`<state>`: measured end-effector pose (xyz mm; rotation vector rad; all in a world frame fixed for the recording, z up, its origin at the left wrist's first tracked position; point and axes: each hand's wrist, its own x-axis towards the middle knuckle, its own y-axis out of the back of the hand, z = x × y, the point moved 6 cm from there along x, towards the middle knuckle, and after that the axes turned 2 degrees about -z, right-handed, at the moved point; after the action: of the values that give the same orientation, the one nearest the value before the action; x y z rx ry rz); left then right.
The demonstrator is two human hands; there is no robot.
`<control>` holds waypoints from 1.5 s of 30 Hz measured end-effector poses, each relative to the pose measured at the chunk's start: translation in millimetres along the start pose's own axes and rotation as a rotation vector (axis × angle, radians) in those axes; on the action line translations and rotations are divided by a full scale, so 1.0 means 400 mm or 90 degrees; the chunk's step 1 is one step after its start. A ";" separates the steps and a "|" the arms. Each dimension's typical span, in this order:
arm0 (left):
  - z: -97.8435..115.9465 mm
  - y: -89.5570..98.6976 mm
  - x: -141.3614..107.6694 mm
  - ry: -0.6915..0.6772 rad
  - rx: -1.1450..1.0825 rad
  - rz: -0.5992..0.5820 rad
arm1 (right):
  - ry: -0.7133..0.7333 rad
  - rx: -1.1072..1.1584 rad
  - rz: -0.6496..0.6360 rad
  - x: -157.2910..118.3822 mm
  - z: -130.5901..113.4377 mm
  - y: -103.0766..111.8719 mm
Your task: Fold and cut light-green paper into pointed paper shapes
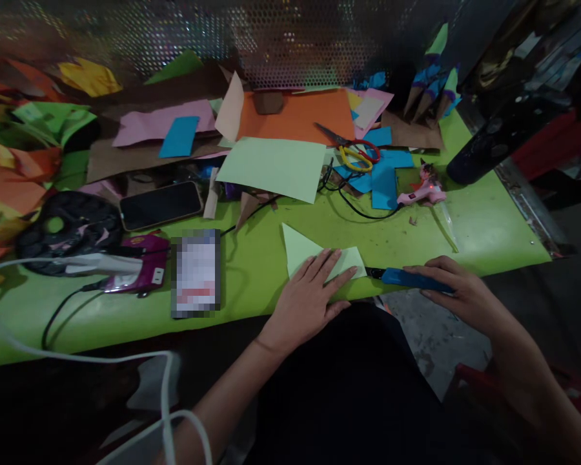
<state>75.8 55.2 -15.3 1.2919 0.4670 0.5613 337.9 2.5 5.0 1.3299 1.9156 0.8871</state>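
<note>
Beneath the left grip (304,294) lies green paper (297,250).

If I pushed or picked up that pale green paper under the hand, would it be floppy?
The pale green paper looks thin, so it would probably be light and bend easily. It might slide on the shiny green tabletop, but the left hand spread over it would likely hold it back.

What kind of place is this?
It's probably a craft table, maybe in a small workshop. There are sheets of orange paper and other colours, scissors, and a right hand holding what looks like a blue knife.
</note>
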 end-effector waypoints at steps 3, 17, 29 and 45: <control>0.001 0.001 0.000 -0.004 -0.001 -0.001 | 0.001 0.015 0.005 -0.001 -0.001 -0.001; 0.004 0.004 0.000 -0.002 -0.001 0.011 | -0.021 0.027 0.020 -0.006 -0.032 -0.017; 0.007 0.006 0.001 0.007 -0.009 0.011 | -0.011 -0.004 0.029 -0.013 -0.052 -0.032; 0.017 -0.002 0.014 0.029 -0.011 0.025 | -0.052 -0.034 0.058 -0.048 -0.046 -0.045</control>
<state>84.4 53.5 -14.5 1.2769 0.4743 0.6279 319.4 -23.6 3.2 1.4097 1.7692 0.9086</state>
